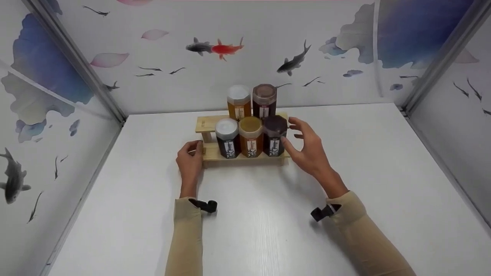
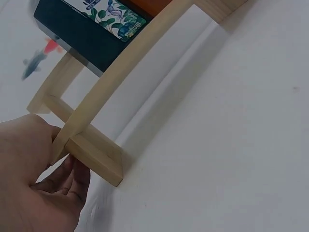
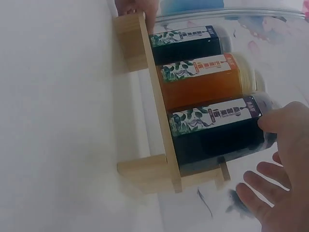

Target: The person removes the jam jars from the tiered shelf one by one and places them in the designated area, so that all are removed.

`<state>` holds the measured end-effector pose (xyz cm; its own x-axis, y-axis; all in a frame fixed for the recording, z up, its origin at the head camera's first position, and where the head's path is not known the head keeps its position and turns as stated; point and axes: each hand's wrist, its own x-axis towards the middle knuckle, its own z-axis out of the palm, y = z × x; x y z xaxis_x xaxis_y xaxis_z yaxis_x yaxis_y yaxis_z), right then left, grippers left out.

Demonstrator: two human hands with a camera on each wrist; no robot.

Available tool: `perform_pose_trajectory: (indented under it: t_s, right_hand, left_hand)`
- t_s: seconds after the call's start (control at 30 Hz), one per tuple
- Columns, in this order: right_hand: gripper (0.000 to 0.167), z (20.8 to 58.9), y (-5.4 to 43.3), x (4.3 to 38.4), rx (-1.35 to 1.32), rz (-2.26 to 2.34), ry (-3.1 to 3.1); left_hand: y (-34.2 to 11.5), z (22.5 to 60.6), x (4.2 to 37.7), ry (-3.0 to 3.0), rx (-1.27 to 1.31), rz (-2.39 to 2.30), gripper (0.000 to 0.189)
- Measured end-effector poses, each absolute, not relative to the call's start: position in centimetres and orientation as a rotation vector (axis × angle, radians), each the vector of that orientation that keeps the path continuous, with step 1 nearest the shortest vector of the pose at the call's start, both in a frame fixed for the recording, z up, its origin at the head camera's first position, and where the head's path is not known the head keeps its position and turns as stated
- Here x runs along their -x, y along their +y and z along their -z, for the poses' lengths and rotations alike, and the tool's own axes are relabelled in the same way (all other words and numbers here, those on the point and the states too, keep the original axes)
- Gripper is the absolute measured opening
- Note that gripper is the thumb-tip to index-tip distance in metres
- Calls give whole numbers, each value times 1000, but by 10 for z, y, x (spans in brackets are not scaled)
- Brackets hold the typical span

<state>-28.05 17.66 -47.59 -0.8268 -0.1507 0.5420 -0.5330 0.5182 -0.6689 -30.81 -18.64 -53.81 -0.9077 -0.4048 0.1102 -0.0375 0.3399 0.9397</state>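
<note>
Currently, the left hand [image 1: 188, 164] pinches the lower left end of a pale wooden two-tier rack [image 1: 207, 124], which stands on a white tabletop [image 1: 249, 218]. The right hand [image 1: 312, 153], fingers spread apart and gripping nothing, touches with its thumb a dark-lidded, dark faceted jar [image 1: 273, 134] at the right end of the lower tier [image 1: 210, 154], where a yellow-lidded amber jar [image 1: 251, 140] and a white-lidded dark jar [image 1: 228, 141] stand beside it; behind, on the upper tier [image 1: 219, 120], are a white-lidded amber jar [image 1: 239, 105] and a brown-lidded dark jar [image 1: 264, 102].
</note>
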Motion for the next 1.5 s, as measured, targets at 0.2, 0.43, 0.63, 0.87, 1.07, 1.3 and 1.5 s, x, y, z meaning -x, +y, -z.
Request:
perform_pose_trajectory:
  t_s: [0.2, 0.43, 0.63, 0.87, 1.07, 1.3, 1.5]
  right_hand:
    - [67, 484, 166, 282, -560, -1401, -2337]
    - [82, 492, 160, 286, -513, -1434, -2364]
    - [91, 500, 155, 287, -471, -1441, -2347]
    - [89, 506, 150, 286, -416, -1427, -2297]
    - [88, 512, 147, 287, -419, -1407, -2280]
    - [83, 514, 148, 286, -404, -1400, -2244]
    - [81, 518, 149, 287, -398, -1406, -2189]
  left_hand:
    - [-189, 538, 307, -2293, -415, 1628, 30]
    - [-187, 540, 309, -2266, -422, 1667, 30]
    - [-186, 543, 310, -2274, -428, 1658, 31]
    - [-185, 543, 311, -2278, -419, 1674, 33]
    - [-185, 544, 310, -2266, -404, 1670, 32]
    - [-185, 544, 311, -2278, -406, 1656, 33]
    - [-186, 542, 310, -2278, -412, 1680, 33]
